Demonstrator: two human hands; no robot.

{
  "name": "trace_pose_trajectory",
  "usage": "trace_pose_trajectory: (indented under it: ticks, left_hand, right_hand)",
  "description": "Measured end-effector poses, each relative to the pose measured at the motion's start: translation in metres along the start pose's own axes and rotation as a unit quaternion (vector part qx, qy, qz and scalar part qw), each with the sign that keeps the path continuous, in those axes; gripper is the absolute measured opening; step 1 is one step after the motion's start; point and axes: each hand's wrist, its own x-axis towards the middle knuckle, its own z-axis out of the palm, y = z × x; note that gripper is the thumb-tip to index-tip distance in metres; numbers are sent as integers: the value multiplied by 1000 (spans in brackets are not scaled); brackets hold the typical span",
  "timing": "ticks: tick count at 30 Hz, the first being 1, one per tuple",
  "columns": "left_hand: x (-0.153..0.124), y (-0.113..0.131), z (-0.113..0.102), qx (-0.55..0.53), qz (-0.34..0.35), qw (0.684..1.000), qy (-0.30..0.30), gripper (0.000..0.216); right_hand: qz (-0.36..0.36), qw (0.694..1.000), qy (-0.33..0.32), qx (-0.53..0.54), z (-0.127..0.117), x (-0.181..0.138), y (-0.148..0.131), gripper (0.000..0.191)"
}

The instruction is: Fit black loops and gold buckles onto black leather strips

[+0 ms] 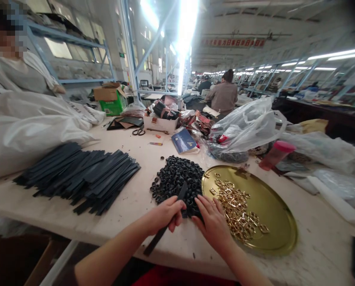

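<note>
My left hand [165,214] is closed around a long black strap [168,222] that slants from the table edge up toward a heap of small black loops [177,178]. My right hand [213,222] rests at the near edge of that heap, fingers curled into the loops; what they pinch is hidden. Just right of it lies a round gold tray [272,206] holding several gold metal buckles [237,210]. A big stack of black straps [82,178] lies to the left.
A person in white sits at far left behind a large white bag [25,127]. Scissors [138,132], a blue booklet [183,141], a box of scraps [161,119], a clear plastic bag [245,127] and a pink-capped bottle [275,155] crowd the far table. Another person sits with their back turned, farther away.
</note>
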Motion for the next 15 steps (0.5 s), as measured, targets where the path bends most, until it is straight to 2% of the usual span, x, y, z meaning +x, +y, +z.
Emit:
trace_pose_trajectory:
  ticks: [2, 3, 6, 8, 9, 11, 15]
  left_hand:
    - [-16, -6, 21, -150, -45, 983, -92, 23]
    - [-22, -7, 29, -198, -57, 970, -125, 21]
    - [-32, -10, 46, -282, -82, 937, -191, 18]
    - [-33, -12, 50, -312, -96, 922, -208, 20]
    - [-33, -14, 51, -320, -104, 918, -209, 21]
    - [-33, -18, 51, -319, -114, 919, -202, 25]
    - [-31, -25, 49, -296, -125, 933, -161, 30]
  right_hand:
    - [104, 984, 6, 143, -15, 4, -9, 37]
    - [162, 958, -12, 235, -23, 6, -13, 36]
    - [289, 839, -86, 454, -41, 6, -25, 31]
    - [336, 779, -103, 519, -45, 4, -27, 27]
    - [354, 762, -99, 533, -45, 3, -26, 27]
    - [378, 746, -81, 542, -43, 0, -22, 29]
    - [394, 745, -66, 535, -38, -2, -15, 29]
